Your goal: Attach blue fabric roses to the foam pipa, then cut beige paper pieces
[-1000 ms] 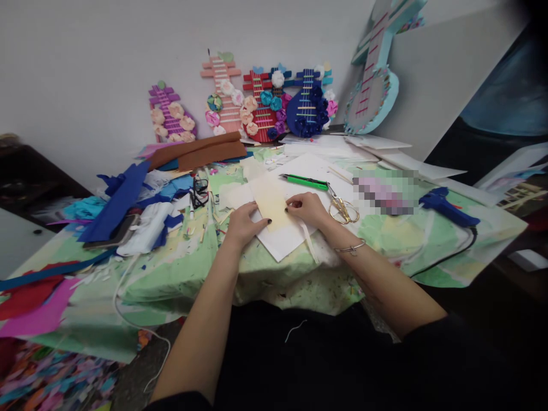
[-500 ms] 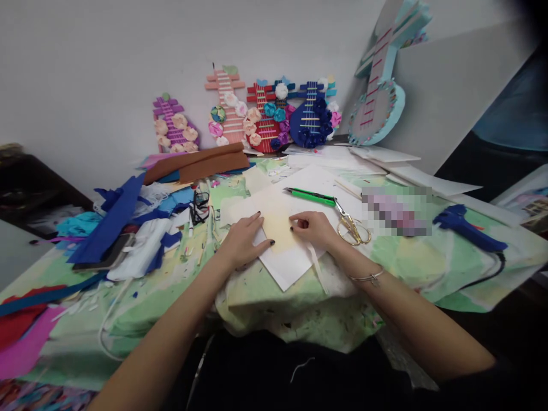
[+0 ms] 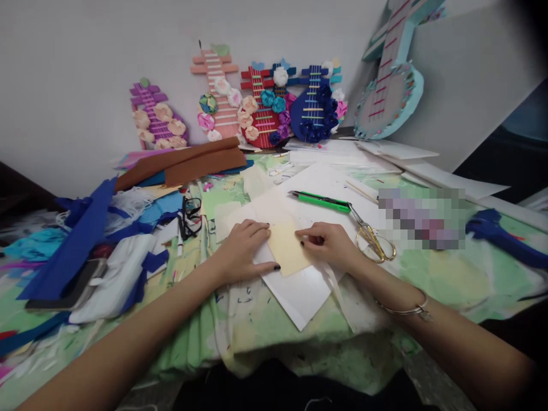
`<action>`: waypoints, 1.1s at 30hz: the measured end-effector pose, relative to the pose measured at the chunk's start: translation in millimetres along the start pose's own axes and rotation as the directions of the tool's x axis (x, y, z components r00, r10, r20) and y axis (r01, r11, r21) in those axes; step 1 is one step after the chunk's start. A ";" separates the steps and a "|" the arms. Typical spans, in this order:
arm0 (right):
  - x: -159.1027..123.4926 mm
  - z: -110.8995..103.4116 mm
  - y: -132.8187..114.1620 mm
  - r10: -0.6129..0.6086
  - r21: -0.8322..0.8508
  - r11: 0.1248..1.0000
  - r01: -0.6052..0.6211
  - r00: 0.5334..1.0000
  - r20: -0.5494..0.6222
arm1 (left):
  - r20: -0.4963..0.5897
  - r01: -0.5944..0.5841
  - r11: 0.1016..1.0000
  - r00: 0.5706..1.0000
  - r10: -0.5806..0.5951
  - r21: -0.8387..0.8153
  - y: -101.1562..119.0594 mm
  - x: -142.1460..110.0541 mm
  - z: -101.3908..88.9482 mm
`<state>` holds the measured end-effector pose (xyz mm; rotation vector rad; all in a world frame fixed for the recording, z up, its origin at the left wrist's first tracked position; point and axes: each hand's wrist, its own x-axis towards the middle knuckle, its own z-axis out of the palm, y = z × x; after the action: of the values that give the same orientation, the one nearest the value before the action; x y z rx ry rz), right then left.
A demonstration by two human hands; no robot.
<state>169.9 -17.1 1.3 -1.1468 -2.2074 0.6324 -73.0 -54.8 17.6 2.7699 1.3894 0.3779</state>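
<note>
A square of pale yellow paper point(image 3: 287, 251) lies on a white board point(image 3: 295, 305) in front of me. My left hand point(image 3: 242, 251) rests flat at the paper's left side, thumb and fingers apart, fingertips touching its edge. At the right edge, my right hand point(image 3: 327, 245) has its fingers curled and pinched together on the paper; the exact grip is partly hidden. A cream strip point(image 3: 338, 291) hangs below the right wrist. Beyond the hands lie a green utility knife point(image 3: 321, 201) and gold-handled scissors point(image 3: 374, 242).
Blue fabric-like strips point(image 3: 77, 240), a phone point(image 3: 64, 288) and black glasses point(image 3: 189, 217) crowd the left. A blue glue gun point(image 3: 505, 237) lies far right. Brown sheets point(image 3: 184, 162) and flower-decorated model lutes point(image 3: 310, 105) stand at the back.
The view has shifted closer, so the board and hands appear larger. Both hands stay at the yellow paper's edges, with little movement of their own.
</note>
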 end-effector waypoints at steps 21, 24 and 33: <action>-0.8 -3.7 -0.8 0.015 -0.010 1.000 -0.015 0.999 0.041 | -0.032 -0.051 0.998 0.998 0.049 -0.042 -8.4 -4.5 6.7; -0.4 -3.8 -1.6 0.019 -0.013 1.000 -0.019 0.999 0.034 | -0.043 -0.063 0.997 0.997 0.062 -0.034 -8.6 -5.3 8.2; -1.2 -5.1 -1.2 -0.005 0.011 1.000 0.004 0.999 0.049 | -0.020 -0.080 0.996 0.997 0.079 -0.040 -7.5 -6.5 9.8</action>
<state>173.2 -18.0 5.5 -1.1321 -2.2439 0.6765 -80.4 -54.6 5.9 2.8017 1.2628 0.4304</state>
